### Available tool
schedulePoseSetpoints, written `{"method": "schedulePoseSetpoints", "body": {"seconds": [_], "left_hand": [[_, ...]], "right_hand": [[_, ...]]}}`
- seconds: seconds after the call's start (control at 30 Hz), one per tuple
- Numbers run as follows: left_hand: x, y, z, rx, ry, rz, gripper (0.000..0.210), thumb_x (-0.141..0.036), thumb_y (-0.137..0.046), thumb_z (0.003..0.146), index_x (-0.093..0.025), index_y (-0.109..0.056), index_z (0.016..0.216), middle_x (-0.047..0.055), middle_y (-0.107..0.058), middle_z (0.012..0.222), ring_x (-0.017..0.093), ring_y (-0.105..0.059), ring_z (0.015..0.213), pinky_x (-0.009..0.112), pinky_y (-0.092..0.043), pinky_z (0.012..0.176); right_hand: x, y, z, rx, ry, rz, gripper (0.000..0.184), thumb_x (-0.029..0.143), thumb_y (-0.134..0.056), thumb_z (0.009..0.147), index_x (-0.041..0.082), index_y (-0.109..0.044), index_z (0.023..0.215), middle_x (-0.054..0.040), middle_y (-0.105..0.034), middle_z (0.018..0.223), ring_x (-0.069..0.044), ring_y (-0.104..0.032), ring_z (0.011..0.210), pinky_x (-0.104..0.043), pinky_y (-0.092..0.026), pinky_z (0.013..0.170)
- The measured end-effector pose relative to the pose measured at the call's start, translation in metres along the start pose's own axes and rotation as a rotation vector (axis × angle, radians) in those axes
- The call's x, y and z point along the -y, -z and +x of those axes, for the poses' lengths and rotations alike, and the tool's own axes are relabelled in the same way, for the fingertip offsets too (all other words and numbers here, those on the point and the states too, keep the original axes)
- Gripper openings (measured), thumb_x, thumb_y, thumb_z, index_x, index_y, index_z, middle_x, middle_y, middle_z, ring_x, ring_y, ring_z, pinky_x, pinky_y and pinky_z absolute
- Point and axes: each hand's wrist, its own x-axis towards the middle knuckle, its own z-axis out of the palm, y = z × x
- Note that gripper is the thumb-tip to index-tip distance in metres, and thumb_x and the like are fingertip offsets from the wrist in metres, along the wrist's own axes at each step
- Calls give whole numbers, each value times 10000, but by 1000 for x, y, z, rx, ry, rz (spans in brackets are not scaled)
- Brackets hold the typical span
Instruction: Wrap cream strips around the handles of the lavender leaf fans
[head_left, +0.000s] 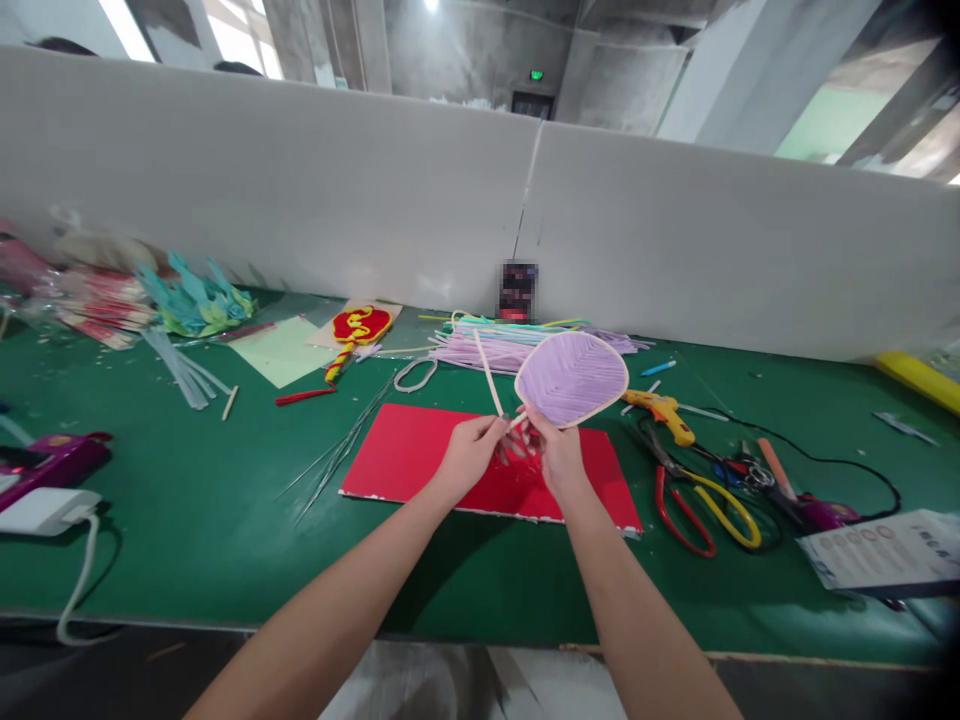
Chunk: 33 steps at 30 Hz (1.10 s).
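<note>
A green table [247,580] carries a red board [409,450]. Thin wires [337,455] lie left of it; scissors [670,462] and a yellow glue gun [664,410] lie to the right.

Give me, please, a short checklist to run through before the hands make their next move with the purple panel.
1. Purple, rounded, cream-edged panel in the right hand: ok, held near its base.
2. Thin, straight cream strip in the left hand: ok, its upper end is free.
3. Strip fastened to the panel: cannot tell, the hands cover that spot.
4. Flat, red rectangular board below the hands: ok.
5. Thin, dark metallic wires bundled tidily: not ok, they lie fanned out left of the board.
6. Yellow plastic glue gun heated: cannot tell.
</note>
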Motion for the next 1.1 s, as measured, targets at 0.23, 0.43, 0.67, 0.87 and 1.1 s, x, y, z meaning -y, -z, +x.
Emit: {"method": "schedulePoseSetpoints", "body": {"seconds": [0.23, 0.43, 0.67, 0.87, 1.1], "left_hand": [[1, 10, 4, 290, 245, -467, 246, -306, -523, 746, -90, -608, 663, 73, -644, 536, 120, -549, 441, 225, -412, 484], [5, 13, 3, 299, 374, -673, 195, -240, -519, 742, -95, -605, 644, 23, -577, 478, 88, -513, 420, 199, -389, 468], [3, 14, 1, 294, 282, -651, 151, -242, -585, 732, -99, -632, 730, 20, -597, 547, 76, -515, 457, 194, -382, 480], [-1, 9, 0, 242, 181, -503, 187, -303, -579, 743, -120, -605, 714, 26, -621, 594, 75, -512, 482, 206, -391, 530], [-7, 13, -2, -130, -197, 352, 240, -312, -418, 839, -173, -613, 818, 36, -662, 738, 140, -592, 671, 241, -422, 668]], "right_hand": [[3, 3, -2, 95, -99, 82, 171, 340, -651, 673, 170, -640, 698, 41, -478, 534, -62, -421, 455, -197, -276, 393], [4, 0, -4, 174, -60, 71, 195, 383, -634, 694, 193, -610, 729, 39, -497, 555, -72, -440, 467, -198, -256, 389], [4, 2, -6, 199, -94, 79, 238, 417, -648, 676, 187, -589, 691, 27, -523, 557, -77, -440, 475, -204, -314, 411], [3, 1, -5, 185, -104, 84, 286, 440, -656, 652, 192, -612, 788, 30, -521, 563, -86, -449, 473, -213, -333, 406], [2, -5, -4, 80, -76, -103, 286, 422, -655, 639, 197, -637, 815, 20, -568, 660, -57, -453, 472, -167, -284, 349]]}}
